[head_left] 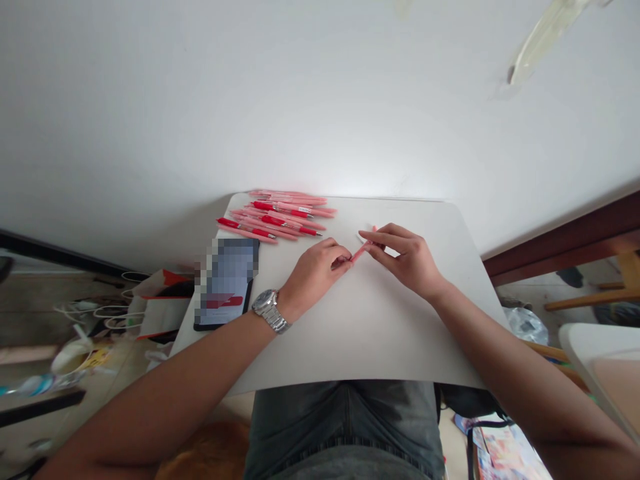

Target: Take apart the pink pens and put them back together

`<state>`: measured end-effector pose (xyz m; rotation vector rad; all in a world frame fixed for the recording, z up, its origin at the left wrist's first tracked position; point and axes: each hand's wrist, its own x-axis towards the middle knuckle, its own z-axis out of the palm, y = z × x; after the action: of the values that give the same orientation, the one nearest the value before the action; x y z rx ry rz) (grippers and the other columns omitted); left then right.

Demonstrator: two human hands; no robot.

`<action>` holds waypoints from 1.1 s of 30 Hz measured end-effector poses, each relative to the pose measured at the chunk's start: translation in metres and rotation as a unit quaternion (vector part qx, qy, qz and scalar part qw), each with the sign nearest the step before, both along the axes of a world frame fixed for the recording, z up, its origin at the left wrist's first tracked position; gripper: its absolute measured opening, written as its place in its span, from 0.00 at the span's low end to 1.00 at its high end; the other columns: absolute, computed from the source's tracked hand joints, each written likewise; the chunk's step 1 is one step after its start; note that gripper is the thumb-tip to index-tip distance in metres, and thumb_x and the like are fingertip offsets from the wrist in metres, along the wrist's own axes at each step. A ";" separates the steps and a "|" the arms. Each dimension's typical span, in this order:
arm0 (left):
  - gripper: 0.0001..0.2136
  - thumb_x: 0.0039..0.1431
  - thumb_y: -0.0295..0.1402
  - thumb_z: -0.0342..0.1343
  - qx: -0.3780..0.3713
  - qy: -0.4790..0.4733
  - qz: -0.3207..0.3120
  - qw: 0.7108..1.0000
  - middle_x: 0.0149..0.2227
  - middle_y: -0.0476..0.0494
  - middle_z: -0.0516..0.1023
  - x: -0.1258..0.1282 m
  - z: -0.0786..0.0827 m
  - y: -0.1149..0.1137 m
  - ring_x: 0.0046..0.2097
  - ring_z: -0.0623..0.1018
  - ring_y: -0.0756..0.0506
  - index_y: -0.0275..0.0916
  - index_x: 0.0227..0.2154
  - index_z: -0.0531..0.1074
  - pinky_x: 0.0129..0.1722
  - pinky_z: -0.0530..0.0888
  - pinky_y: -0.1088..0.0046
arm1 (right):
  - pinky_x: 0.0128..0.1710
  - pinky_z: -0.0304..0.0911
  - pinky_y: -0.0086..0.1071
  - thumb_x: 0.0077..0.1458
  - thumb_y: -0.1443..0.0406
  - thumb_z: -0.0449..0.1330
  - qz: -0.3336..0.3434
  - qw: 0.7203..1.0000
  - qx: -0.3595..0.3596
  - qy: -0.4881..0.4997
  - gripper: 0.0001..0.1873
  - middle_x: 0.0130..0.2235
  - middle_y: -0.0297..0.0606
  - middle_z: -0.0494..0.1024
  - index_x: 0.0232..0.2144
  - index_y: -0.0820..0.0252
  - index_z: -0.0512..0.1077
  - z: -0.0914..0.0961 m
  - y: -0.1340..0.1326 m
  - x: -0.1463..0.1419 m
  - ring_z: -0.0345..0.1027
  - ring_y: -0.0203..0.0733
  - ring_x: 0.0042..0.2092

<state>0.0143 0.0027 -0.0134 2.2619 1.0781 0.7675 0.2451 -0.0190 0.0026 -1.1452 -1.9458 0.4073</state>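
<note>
Left hand: the left hand (320,270), near the middle of the frame, has its thumb and fingertips closed on the lower end of a slim pink pen.
Right hand: the right hand (407,260), right of centre, pinches the pen's upper part between thumb and fingers, the other fingers loosely bent.
Pink pen: the pink pen (359,252) lies slantwise between the two hands at the centre of the frame, rising toward the right; the fingers partly cover it.
Pale sliver: something thin and whitish (359,238) shows by the right fingertips, too small to identify.
Pen pile: left of the upper centre, a loose pile of pens (293,220), pale pink and red, lies roughly sideways, several overlapping.
Phone: below the pile, left of centre, a dark-edged phone (225,287) lies face up, its screen mostly pixelated.
Wrist: a metal watch (271,311) circles the left wrist.
Surface: a white table (350,333) fills the middle, its far edge along a pale wall (300,100).
</note>
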 end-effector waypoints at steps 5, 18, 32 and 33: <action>0.04 0.65 0.32 0.63 -0.009 -0.002 0.009 1.000 0.35 0.47 0.74 0.002 -0.001 0.000 0.33 0.74 0.47 0.40 0.34 0.79 0.35 0.71 0.69 | 0.49 0.77 0.42 0.70 0.61 0.60 0.022 1.000 0.003 -0.012 0.18 0.45 0.42 0.80 0.59 0.48 0.79 -0.001 -0.001 -0.003 0.77 0.44 0.42; 0.03 0.64 0.31 0.65 -0.019 -0.019 0.011 1.000 0.34 0.48 0.72 0.002 -0.004 0.003 0.33 0.75 0.48 0.40 0.35 0.77 0.35 0.72 0.70 | 0.56 0.76 0.43 0.67 0.61 0.64 0.041 0.997 -0.049 0.042 0.14 0.45 0.39 0.83 0.54 0.53 0.81 -0.003 -0.002 -0.016 0.78 0.39 0.38; 0.02 0.64 0.32 0.65 -0.056 -0.013 0.007 0.998 0.38 0.47 0.75 -0.002 -0.001 0.003 0.35 0.77 0.48 0.41 0.39 0.79 0.39 0.74 0.70 | 0.44 0.79 0.39 0.67 0.59 0.64 0.013 0.997 -0.041 0.062 0.11 0.47 0.40 0.84 0.49 0.52 0.82 -0.001 -0.001 -0.012 0.79 0.43 0.42; 0.02 0.64 0.31 0.65 -0.058 -0.013 0.006 0.998 0.38 0.47 0.75 -0.002 -0.001 0.002 0.35 0.77 0.48 0.41 0.39 0.79 0.39 0.74 0.70 | 0.44 0.78 0.39 0.67 0.59 0.64 0.011 0.997 -0.041 0.066 0.12 0.47 0.40 0.84 0.50 0.52 0.82 0.000 -0.001 -0.012 0.79 0.44 0.43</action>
<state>0.0128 0.0051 -0.0144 2.1441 1.0971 0.7189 0.2334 -0.0204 0.0026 -1.1208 -1.8417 0.5648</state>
